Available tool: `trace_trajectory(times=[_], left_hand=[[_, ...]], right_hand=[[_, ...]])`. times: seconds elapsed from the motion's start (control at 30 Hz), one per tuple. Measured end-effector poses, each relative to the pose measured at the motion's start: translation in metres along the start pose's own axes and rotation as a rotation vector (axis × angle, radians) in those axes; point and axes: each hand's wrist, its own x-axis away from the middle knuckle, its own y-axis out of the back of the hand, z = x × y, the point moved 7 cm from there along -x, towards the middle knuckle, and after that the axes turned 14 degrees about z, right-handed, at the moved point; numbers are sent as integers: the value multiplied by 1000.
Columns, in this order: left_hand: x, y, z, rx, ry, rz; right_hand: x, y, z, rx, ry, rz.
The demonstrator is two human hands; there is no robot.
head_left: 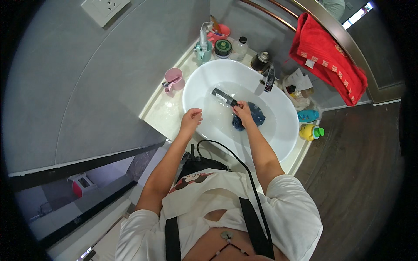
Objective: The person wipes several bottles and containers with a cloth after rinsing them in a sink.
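The dark bottle [224, 97] bears a pale label, its print too small to read; a round jar [223, 48] by the counter's back edge has a green one. The right hand [243, 112] pinches the bottle's near end over the basin [198, 87], beside wet dark-blue cloth [257, 116]. The left hand [191, 119], half open with loosely bent fingers, is at the basin's near-left rim.
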Motion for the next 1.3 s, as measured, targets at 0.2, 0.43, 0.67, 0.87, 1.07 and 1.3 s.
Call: trace_trajectory(times=[0.2,0.43,0.67,0.87,1.07,1.3], left_hand=[[-2,2,8,-16,11,21],[-2,-2,7,-74,57,71],[-4,-6,12,-110,68,128],[-10,-13,12,-173,45,165],[-29,-12,12,-447,-140,190],[-5,-50,-46,-765,-367,93]], right_hand=[[13,-8,-13,1042,-52,-24],[35,23,-11,1241,-385,-55],[48,4,-15,1398,-343,136],[50,18,-8,1477,-311,88],[75,-28,88,1639,15,100],[105,-51,187,1471,202,35]])
